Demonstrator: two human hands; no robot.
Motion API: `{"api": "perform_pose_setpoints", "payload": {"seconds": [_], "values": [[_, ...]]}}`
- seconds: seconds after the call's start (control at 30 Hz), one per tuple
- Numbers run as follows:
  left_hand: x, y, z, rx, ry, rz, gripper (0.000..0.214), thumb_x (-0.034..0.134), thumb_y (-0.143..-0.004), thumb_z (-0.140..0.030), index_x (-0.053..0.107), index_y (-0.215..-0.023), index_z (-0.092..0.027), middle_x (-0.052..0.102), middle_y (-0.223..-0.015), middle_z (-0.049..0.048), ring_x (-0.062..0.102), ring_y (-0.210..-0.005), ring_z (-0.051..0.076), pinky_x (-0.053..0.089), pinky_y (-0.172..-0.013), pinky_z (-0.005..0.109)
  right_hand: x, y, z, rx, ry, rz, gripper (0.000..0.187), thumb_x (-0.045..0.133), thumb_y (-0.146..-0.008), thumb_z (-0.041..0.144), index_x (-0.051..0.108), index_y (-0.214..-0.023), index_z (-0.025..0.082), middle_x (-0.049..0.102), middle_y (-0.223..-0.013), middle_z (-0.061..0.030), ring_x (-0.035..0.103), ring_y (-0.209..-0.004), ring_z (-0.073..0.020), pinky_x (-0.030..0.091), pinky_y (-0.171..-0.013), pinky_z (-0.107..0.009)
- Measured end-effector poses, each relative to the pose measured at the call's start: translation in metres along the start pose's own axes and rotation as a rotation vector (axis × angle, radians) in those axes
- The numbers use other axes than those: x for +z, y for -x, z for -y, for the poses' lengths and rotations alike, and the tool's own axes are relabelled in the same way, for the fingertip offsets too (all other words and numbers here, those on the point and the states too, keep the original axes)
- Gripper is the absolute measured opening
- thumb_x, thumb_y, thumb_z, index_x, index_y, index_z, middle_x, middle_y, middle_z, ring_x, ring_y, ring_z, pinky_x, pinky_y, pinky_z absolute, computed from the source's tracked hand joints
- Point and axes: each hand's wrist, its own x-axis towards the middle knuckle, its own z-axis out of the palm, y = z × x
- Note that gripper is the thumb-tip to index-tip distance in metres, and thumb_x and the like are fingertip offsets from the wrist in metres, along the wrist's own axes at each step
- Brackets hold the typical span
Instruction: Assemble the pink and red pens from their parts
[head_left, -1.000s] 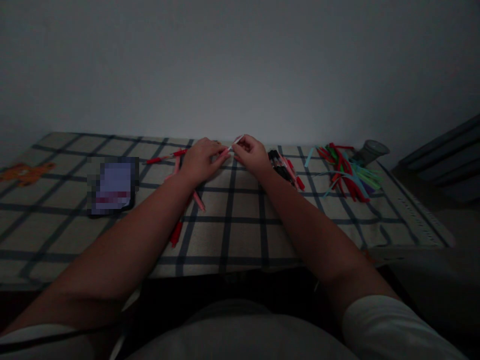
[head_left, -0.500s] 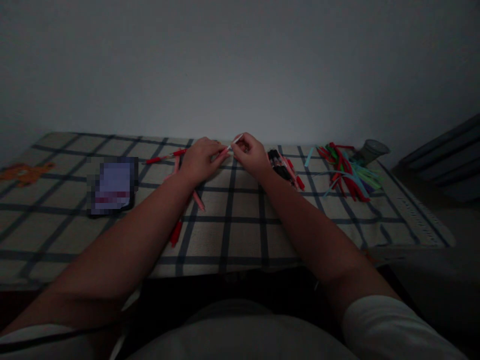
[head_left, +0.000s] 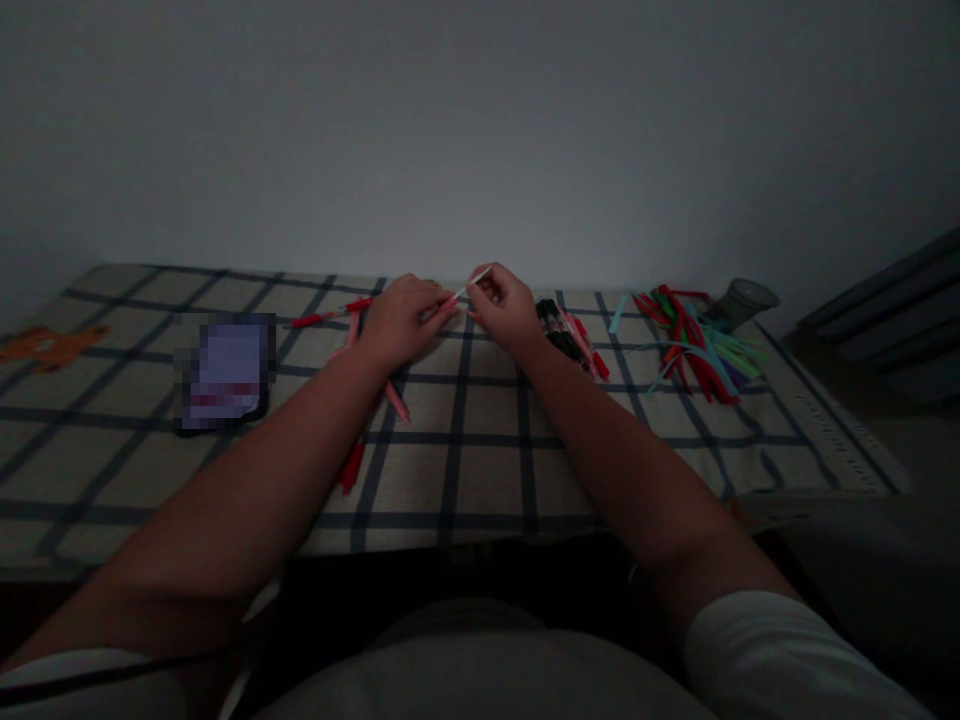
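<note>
Both hands meet at the far middle of a checked tablecloth (head_left: 480,470). My left hand (head_left: 401,322) is closed in a pinch on a pink pen barrel, mostly hidden by its fingers. My right hand (head_left: 504,305) is closed on a thin white refill (head_left: 471,284) that slants up between the two hands. Loose red and pink pens (head_left: 352,465) lie under and left of my left wrist. A bunch of black and red pens (head_left: 570,335) lies just right of my right hand.
A pile of coloured strips (head_left: 697,345), red, green and blue, lies at the far right beside a dark round container (head_left: 742,300). A pixelated flat device (head_left: 225,372) rests at the left, an orange shape (head_left: 49,345) at the far left edge. A wall stands behind.
The white refill has tilted slightly upward in my right hand. Both hands stay in place, only the fingers shift a little.
</note>
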Motion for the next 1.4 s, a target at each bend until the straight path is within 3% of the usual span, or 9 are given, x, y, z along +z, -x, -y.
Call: {"api": "perform_pose_setpoints", "payload": {"seconds": [0.33, 0.5, 0.77, 1.13, 1.4], "values": [[0.000, 0.001, -0.002, -0.010, 0.007, 0.006, 0.045, 0.053, -0.113, -0.054, 0.085, -0.112, -0.023, 0.087, -0.109, 0.0123, 0.074, -0.106, 0.032, 0.056, -0.100, 0.049, -0.003, 0.000, 0.007, 0.033, 0.000, 0.073, 0.013, 0.066, -0.102, 0.037, 0.058, -0.097, 0.027, 0.059, -0.083, 0.0019, 0.057, -0.080, -0.0176, 0.052, -0.081, -0.033], [-0.001, 0.000, -0.003, -0.020, 0.024, 0.029, 0.043, 0.052, -0.113, -0.052, 0.085, -0.113, -0.023, 0.087, -0.111, 0.0124, 0.075, -0.108, 0.033, 0.056, -0.103, 0.049, -0.003, 0.001, 0.010, -0.041, 0.056, 0.063, 0.013, 0.061, -0.105, 0.036, 0.058, -0.097, 0.027, 0.058, -0.084, 0.0012, 0.055, -0.078, -0.0183, 0.050, -0.081, -0.035], [-0.001, 0.000, -0.001, -0.001, 0.008, 0.008, 0.042, 0.054, -0.114, -0.052, 0.086, -0.113, -0.024, 0.087, -0.108, 0.0107, 0.075, -0.106, 0.031, 0.057, -0.102, 0.048, -0.003, 0.002, 0.012, -0.021, 0.093, 0.062, 0.011, 0.066, -0.103, 0.034, 0.059, -0.096, 0.028, 0.058, -0.084, 0.0008, 0.053, -0.080, -0.0192, 0.048, -0.079, -0.035], [-0.006, -0.001, -0.007, -0.047, 0.034, 0.003, 0.038, 0.058, -0.113, -0.048, 0.088, -0.118, -0.025, 0.087, -0.109, 0.0101, 0.077, -0.106, 0.030, 0.057, -0.098, 0.043, 0.009, -0.001, -0.002, 0.127, -0.139, 0.005, 0.022, 0.070, -0.101, 0.044, 0.054, -0.099, 0.030, 0.066, -0.089, 0.0010, 0.063, -0.083, -0.0173, 0.053, -0.075, -0.030], [-0.006, -0.001, -0.007, -0.084, -0.011, 0.034, 0.033, 0.061, -0.112, -0.046, 0.087, -0.117, -0.027, 0.087, -0.109, 0.0091, 0.078, -0.107, 0.030, 0.055, -0.095, 0.040, 0.009, -0.004, -0.003, 0.146, -0.192, 0.037, 0.018, 0.070, -0.102, 0.034, 0.054, -0.096, 0.028, 0.066, -0.090, 0.0014, 0.065, -0.086, -0.0156, 0.056, -0.081, -0.028]]}}
